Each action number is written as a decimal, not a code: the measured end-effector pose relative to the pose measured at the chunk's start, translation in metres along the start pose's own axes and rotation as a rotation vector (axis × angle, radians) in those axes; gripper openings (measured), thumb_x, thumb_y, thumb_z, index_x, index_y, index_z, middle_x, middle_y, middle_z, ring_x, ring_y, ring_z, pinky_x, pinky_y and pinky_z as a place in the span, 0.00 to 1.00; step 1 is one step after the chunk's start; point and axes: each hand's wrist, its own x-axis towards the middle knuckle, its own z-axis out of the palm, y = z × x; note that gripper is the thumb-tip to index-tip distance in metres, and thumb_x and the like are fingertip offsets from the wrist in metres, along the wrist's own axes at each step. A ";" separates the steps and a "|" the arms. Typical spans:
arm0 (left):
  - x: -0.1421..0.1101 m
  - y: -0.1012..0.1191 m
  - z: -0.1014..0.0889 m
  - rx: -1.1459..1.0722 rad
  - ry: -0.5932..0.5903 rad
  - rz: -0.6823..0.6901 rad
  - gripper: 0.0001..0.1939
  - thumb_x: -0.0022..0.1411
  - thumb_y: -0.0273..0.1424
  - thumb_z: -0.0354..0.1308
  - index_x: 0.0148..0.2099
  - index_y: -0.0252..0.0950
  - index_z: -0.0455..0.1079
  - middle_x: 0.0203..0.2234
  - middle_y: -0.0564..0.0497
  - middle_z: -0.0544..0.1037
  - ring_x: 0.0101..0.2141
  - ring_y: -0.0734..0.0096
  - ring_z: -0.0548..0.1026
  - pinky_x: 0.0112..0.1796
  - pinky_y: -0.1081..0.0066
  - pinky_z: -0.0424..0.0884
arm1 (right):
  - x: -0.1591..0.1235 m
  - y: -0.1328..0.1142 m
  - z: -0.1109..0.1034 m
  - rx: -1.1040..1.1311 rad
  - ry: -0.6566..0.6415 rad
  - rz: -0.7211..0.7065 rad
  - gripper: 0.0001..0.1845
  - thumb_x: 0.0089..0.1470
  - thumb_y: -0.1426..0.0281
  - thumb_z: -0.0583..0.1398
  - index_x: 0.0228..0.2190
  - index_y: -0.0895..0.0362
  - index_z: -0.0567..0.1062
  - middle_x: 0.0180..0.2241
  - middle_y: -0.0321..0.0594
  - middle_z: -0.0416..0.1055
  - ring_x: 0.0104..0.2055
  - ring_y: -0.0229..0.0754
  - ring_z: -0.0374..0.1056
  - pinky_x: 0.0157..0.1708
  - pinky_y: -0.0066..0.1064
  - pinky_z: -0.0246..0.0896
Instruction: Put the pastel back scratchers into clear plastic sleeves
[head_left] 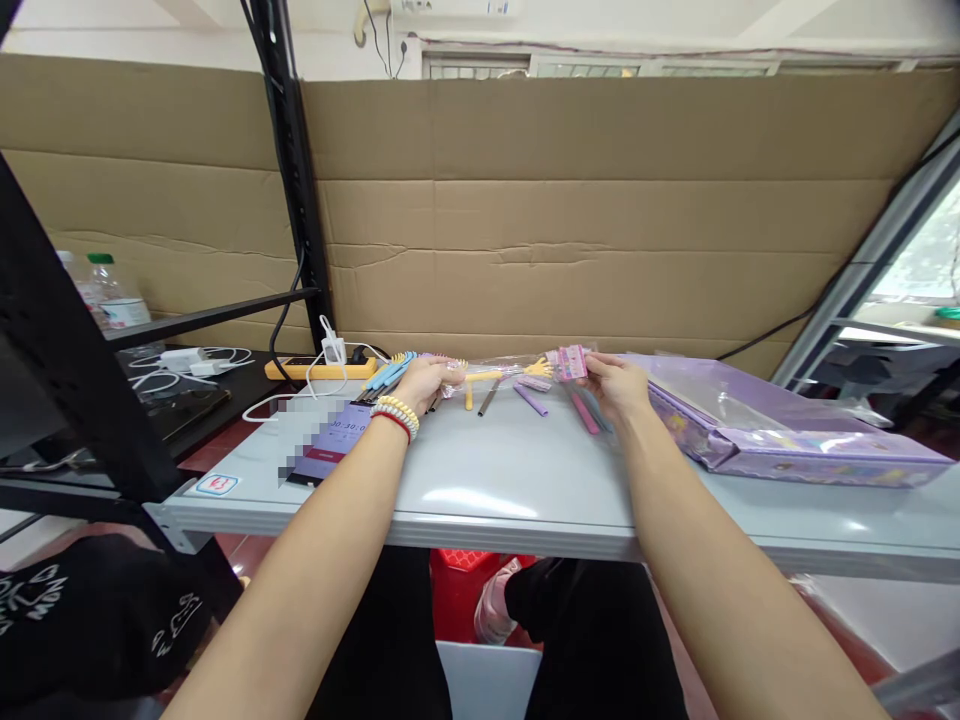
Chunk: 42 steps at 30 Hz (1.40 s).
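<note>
A clear plastic packet (510, 365) stretches between my two hands above the grey tabletop. Inside or just behind it shows a yellow stick with a small hand-shaped end (537, 368). My right hand (619, 385) pinches the packet's pink printed end (568, 362). At the other end, my left hand (427, 380) has its fingers closed on the plastic. Several blue-handled pens (390, 372) lie beside my left hand. Below the packet are a dark pen (490, 397), a purple pen (530, 400) and a pink pen (584, 412).
A purple printed box (795, 455) with clear plastic on it stands on the right of the table (487, 470). To the left are a phone (330, 440) and a yellow power strip (322, 369) with white cables. Cardboard (570, 220) walls the back; a black post (289, 150) rises at left.
</note>
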 end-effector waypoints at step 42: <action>0.002 -0.004 0.000 -0.079 -0.060 -0.010 0.13 0.42 0.17 0.64 0.33 0.30 0.71 0.23 0.51 0.75 0.24 0.74 0.72 0.25 0.75 0.66 | 0.005 0.011 0.001 -0.146 0.025 -0.006 0.05 0.43 0.75 0.64 0.26 0.60 0.72 0.21 0.36 0.69 0.23 0.38 0.67 0.24 0.32 0.69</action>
